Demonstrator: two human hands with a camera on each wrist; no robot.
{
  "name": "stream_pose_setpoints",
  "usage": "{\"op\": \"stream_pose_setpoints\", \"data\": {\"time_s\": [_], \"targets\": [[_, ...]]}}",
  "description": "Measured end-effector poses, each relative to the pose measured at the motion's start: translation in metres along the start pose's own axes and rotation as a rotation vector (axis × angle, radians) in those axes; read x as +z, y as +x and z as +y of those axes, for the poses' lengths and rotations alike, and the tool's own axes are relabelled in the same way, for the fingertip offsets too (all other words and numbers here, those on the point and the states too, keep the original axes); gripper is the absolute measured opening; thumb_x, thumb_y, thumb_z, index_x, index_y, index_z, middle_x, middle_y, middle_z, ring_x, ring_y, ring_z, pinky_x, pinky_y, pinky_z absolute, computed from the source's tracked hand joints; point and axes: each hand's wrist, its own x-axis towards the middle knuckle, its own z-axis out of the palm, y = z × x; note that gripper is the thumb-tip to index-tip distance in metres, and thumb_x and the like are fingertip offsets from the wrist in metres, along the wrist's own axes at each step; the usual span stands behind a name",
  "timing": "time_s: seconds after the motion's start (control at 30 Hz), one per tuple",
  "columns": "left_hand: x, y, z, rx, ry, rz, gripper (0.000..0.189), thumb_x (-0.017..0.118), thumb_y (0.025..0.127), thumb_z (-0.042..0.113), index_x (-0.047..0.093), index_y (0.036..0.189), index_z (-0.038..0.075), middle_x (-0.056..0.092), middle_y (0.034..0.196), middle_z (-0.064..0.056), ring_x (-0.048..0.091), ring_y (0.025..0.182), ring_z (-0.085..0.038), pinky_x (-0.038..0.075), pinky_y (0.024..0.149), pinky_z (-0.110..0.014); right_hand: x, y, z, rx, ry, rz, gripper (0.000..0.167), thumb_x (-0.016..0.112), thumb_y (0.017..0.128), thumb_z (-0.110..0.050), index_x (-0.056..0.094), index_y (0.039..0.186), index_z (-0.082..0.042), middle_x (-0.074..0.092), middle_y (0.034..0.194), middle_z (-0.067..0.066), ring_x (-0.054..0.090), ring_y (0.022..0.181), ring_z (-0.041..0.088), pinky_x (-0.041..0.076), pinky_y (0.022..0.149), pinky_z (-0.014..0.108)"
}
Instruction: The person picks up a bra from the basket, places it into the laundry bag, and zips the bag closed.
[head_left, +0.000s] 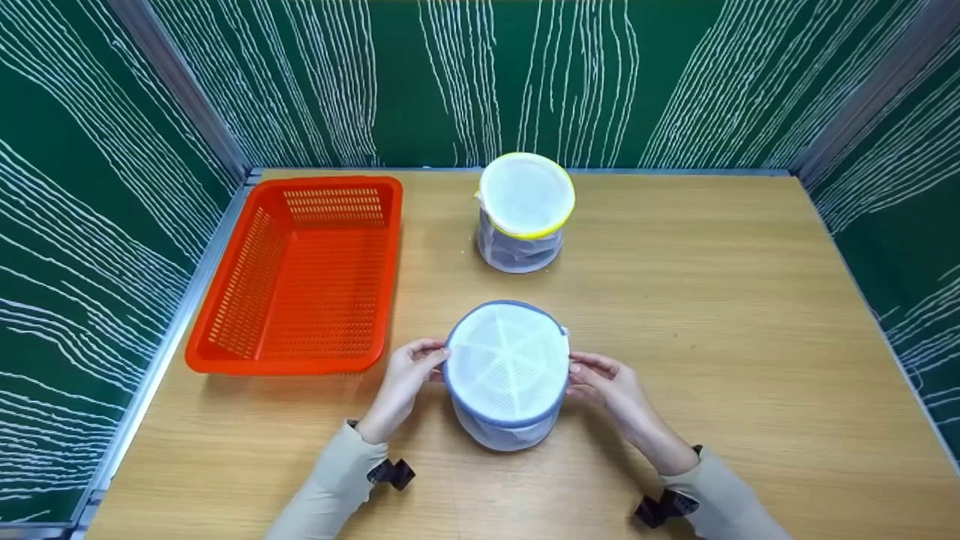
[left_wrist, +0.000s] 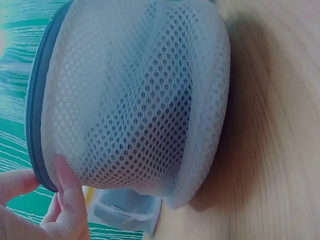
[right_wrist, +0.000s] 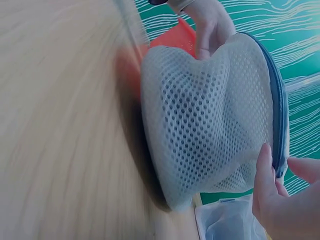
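Note:
A white mesh laundry bag [head_left: 510,367], round and upright with a blue zippered rim, stands on the table between the two hands. My left hand [head_left: 405,384] pinches the rim at its left side; in the left wrist view its fingers [left_wrist: 70,197] meet the edge by the zipper. On the opposite side my right hand [head_left: 611,394] grips the rim near the zipper's end, thumb and fingers about the blue edge in the right wrist view. The mesh wall [right_wrist: 200,110] sags inward a little. Farther back is a smaller mesh bag [head_left: 527,196] with a yellow rim.
An orange-red plastic basket [head_left: 379,300] with slotted walls stands at the left of the wooden table [head_left: 712,300]. Green panels [head_left: 697,75] with white wavy lines enclose the back and both sides, joined by metal posts.

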Motion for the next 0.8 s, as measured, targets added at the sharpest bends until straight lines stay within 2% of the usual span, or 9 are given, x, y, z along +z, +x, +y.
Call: {"op": "stream_pose_setpoints", "data": {"time_s": [0.07, 0.2, 0.23, 0.3, 0.4, 0.6, 0.7, 0.8], "targets": [[0.001, 0.0, -0.001, 0.011, -0.03, 0.002, 0.028, 0.06, 0.081, 0.008, 0.055, 0.102, -0.01, 0.06, 0.083, -0.008, 0.055, 0.066, -0.013, 0.049, 0.062, -0.028, 0.003, -0.003, -0.005, -0.006, 0.008, -0.023, 0.036, 0.062, 0.082, -0.014, 0.054, 0.114, 0.001, 0.062, 0.1, 0.013, 0.061, 0.086, 0.021, 0.049, 0.078, 0.037], [0.005, 0.001, 0.002, -0.001, -0.08, 0.018, 0.028, 0.06, 0.081, 0.007, 0.054, 0.102, -0.01, 0.059, 0.081, -0.006, 0.055, 0.066, -0.011, 0.049, 0.06, -0.025, 0.033, -0.021, -0.04, 0.033, 0.018, 0.052, 0.028, 0.059, 0.083, -0.008, 0.056, 0.11, 0.0, 0.064, 0.094, 0.008, 0.061, 0.083, 0.018, 0.049, 0.08, 0.035], [0.01, -0.005, 0.015, -0.034, -0.071, 0.041, 0.028, 0.059, 0.081, 0.005, 0.052, 0.103, -0.012, 0.058, 0.081, -0.006, 0.055, 0.066, -0.011, 0.049, 0.061, -0.025, 0.038, -0.024, -0.047, 0.047, 0.033, 0.071, 0.025, 0.058, 0.083, -0.005, 0.057, 0.107, -0.001, 0.064, 0.093, 0.007, 0.061, 0.082, 0.017, 0.049, 0.08, 0.034], [0.012, -0.005, 0.018, -0.047, -0.093, 0.046, 0.027, 0.058, 0.081, 0.004, 0.052, 0.103, -0.012, 0.058, 0.081, -0.005, 0.054, 0.066, -0.011, 0.048, 0.06, -0.024, 0.05, -0.031, -0.062, 0.071, 0.058, 0.12, 0.02, 0.055, 0.083, 0.0, 0.057, 0.104, 0.0, 0.064, 0.091, 0.007, 0.061, 0.081, 0.018, 0.048, 0.08, 0.034], [0.015, -0.003, 0.022, -0.053, -0.119, 0.045, 0.026, 0.058, 0.081, 0.003, 0.052, 0.102, -0.011, 0.057, 0.081, -0.005, 0.054, 0.067, -0.011, 0.048, 0.061, -0.023, 0.05, -0.03, -0.065, 0.066, 0.095, 0.133, 0.016, 0.053, 0.084, 0.002, 0.059, 0.097, -0.004, 0.064, 0.09, 0.006, 0.062, 0.081, 0.017, 0.049, 0.079, 0.031], [0.024, 0.002, 0.03, -0.053, -0.161, 0.054, 0.024, 0.057, 0.081, 0.002, 0.052, 0.102, -0.009, 0.057, 0.081, -0.004, 0.054, 0.067, -0.011, 0.048, 0.063, -0.024, 0.049, -0.026, -0.076, 0.067, 0.148, 0.157, 0.019, 0.049, 0.085, 0.003, 0.061, 0.091, -0.01, 0.065, 0.086, 0.002, 0.061, 0.078, 0.012, 0.049, 0.078, 0.026], [0.03, 0.007, 0.032, -0.037, -0.186, 0.063, 0.022, 0.057, 0.082, 0.002, 0.053, 0.1, -0.008, 0.057, 0.081, -0.004, 0.054, 0.067, -0.011, 0.048, 0.062, -0.024, 0.049, -0.022, -0.081, 0.064, 0.187, 0.173, 0.021, 0.049, 0.085, 0.003, 0.063, 0.088, -0.012, 0.065, 0.084, 0.001, 0.061, 0.075, 0.01, 0.049, 0.078, 0.025], [0.034, 0.012, 0.033, 0.01, -0.209, 0.062, 0.021, 0.058, 0.081, 0.003, 0.053, 0.098, -0.008, 0.057, 0.081, -0.006, 0.054, 0.068, -0.012, 0.047, 0.061, -0.024, 0.048, -0.018, -0.087, 0.05, 0.219, 0.178, 0.022, 0.048, 0.086, 0.003, 0.064, 0.087, -0.013, 0.065, 0.085, 0.001, 0.061, 0.076, 0.01, 0.048, 0.08, 0.025]]}}
